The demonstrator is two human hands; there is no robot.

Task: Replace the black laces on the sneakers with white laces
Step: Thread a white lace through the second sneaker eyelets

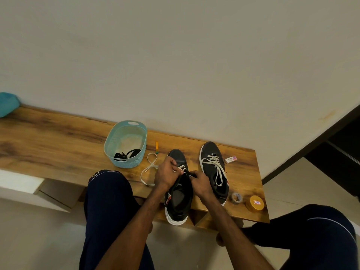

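Wooden bench (58, 137) by a plain wall: left hand (165, 175) fingers (173, 162) pinched the white lace (153, 166) over the partly laced sneaker (179, 203); right hand (201, 183) fingers (194, 175), just beside them, gripped its eyelet edge.

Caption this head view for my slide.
Left hand and right hand thread a white lace into nearer sneaker; other sneaker is laced.
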